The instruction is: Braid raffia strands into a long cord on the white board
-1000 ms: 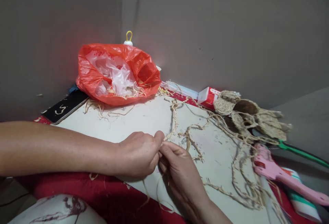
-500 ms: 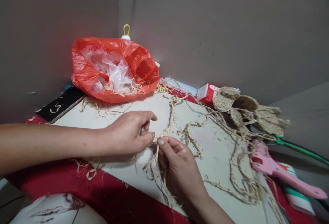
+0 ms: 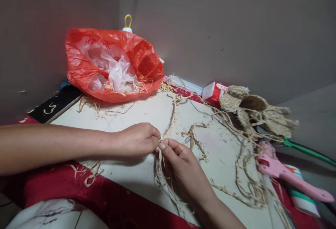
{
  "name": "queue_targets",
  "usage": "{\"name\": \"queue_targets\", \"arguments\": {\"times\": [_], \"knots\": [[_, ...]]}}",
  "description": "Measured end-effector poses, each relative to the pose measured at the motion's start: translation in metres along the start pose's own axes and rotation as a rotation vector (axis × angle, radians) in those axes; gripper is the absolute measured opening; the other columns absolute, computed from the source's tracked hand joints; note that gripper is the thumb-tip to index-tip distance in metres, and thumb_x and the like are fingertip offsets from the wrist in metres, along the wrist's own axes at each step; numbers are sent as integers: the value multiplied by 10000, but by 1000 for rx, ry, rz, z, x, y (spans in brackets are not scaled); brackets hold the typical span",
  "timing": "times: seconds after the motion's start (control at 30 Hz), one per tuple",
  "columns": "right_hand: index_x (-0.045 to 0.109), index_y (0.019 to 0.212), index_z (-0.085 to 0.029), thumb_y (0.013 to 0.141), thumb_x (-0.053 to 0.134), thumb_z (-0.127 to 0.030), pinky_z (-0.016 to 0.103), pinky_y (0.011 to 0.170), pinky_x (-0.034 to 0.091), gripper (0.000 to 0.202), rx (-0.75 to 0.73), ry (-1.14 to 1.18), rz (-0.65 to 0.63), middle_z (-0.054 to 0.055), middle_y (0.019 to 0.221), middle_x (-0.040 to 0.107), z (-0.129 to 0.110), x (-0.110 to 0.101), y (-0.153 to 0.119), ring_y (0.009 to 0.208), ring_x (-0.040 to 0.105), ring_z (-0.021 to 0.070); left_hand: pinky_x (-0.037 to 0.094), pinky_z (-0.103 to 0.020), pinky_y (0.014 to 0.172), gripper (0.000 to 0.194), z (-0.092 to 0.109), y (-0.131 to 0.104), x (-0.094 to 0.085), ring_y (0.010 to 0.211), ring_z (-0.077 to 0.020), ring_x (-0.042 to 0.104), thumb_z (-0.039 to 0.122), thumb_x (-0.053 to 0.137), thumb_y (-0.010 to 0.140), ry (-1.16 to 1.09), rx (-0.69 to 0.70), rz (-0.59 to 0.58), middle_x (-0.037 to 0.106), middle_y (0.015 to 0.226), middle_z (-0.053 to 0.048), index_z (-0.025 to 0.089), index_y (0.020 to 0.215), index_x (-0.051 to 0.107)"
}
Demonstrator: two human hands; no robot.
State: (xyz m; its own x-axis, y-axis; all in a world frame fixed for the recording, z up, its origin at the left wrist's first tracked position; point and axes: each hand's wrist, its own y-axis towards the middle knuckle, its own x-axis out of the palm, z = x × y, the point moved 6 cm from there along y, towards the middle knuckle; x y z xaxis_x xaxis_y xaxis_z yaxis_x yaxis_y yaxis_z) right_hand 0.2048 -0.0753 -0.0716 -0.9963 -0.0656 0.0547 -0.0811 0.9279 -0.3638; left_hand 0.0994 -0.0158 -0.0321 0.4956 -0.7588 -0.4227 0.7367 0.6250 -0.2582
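A pale straw braid (image 3: 172, 117) runs from the back of the white board down to my two hands. My right hand (image 3: 181, 162) pinches it between thumb and forefinger, and loose straw strands (image 3: 160, 171) trail below. My left hand (image 3: 140, 139) is closed right beside it, its fingertips meeting the braid at the right thumb. Whether a single strand lies inside the left fingers is hidden. To the right of my hands lies a darker piece of braided straw (image 3: 195, 139), with a long straw cord (image 3: 238, 173) looped beyond it.
A red plastic bag (image 3: 86, 71) holding straw scraps stands at the back left, near a black flat object (image 3: 55, 106). At right are a red-and-white box (image 3: 214, 92), woven straw pieces (image 3: 253, 108), a pink glue gun (image 3: 291, 176) and a white-and-green tube (image 3: 301, 197). Grey walls close the back.
My left hand has closed its raised forefinger and come down against the braid beside my right hand. The right hand keeps its pinch. The view has shifted slightly.
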Motion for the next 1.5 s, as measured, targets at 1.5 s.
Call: {"name": "queue_targets", "arguments": {"times": [1.5], "knots": [[514, 598, -203, 872, 538, -450, 247, 446, 230, 371, -113, -403, 112, -21, 499, 432, -8, 12, -23, 466, 348, 118, 255, -201, 485, 230, -20, -10, 21, 514, -71, 304, 238, 461, 786, -407, -24, -65, 377, 526, 61, 158, 571, 473]]}}
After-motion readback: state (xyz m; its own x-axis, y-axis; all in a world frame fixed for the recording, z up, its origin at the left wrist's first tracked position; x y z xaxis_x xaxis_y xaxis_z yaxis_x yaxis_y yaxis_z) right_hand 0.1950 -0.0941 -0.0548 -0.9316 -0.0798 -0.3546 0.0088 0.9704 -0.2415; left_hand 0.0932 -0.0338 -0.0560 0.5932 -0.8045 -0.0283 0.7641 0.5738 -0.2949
